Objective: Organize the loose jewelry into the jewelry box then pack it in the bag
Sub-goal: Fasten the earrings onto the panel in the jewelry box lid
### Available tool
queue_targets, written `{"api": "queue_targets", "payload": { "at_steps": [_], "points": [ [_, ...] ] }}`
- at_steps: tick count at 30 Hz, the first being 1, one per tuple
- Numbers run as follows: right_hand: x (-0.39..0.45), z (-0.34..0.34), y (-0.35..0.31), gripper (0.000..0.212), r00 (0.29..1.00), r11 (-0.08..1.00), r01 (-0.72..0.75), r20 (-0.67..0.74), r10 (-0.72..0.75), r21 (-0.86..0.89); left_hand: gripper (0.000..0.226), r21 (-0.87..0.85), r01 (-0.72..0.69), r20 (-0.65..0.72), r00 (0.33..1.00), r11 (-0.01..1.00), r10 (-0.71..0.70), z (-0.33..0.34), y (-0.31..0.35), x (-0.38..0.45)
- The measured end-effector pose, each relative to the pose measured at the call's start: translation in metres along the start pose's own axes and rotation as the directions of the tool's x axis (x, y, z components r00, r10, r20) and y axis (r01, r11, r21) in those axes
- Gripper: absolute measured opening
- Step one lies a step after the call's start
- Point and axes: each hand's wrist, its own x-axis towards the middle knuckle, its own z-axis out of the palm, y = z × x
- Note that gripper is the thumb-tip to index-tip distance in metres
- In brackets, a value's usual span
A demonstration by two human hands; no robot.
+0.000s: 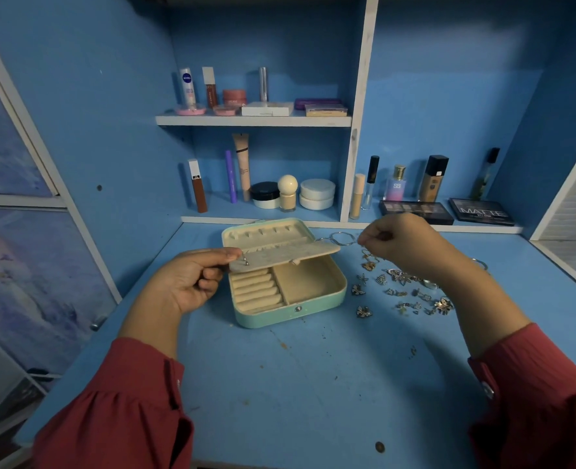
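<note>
Head view shows the left hand point(192, 282) in a pinching grip on the left end of the cream inner flap point(283, 253) of the open mint jewelry box point(290, 313), holding it raised over the ring rolls, with a small stud point(246, 260) showing at its fingertips. Right hand point(398, 245) pinches a thin ring-linked piece point(342, 239) just beside the flap's right end, above the loose jewelry point(405, 292) scattered on the blue worktop point(313, 384) right of the box. Cosmetics stand on the shelf point(253, 120) behind.
</note>
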Motion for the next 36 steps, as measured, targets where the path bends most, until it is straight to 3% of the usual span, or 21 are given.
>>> {"api": "queue_targets", "payload": {
  "at_steps": [5, 12, 21, 36],
  "points": [
    [0.010, 0.012, -0.036, 0.003, 0.994, 0.985, 0.100, -0.059, -0.093, 0.144, 0.011, 0.038, -0.020, -0.005, 1.000, 0.999, 0.020, 0.001, 0.001, -0.001],
    [0.030, 0.045, -0.088, 0.017, 0.950, 0.962, 0.260, 0.155, -0.270, 0.078, 0.011, 0.057, -0.038, -0.015, 0.999, 0.998, 0.039, 0.000, 0.000, -0.001],
    [0.046, 0.073, -0.112, 0.003, 0.934, 0.966, 0.186, 0.274, -0.230, 0.178, 0.012, 0.054, -0.037, -0.002, 0.999, 0.998, 0.037, 0.002, 0.001, -0.003],
    [0.045, 0.079, -0.119, 0.017, 0.934, 0.973, 0.173, 0.289, -0.211, 0.150, 0.012, 0.035, -0.032, -0.006, 0.999, 0.999, 0.032, -0.001, 0.000, 0.001]
  ]
}}
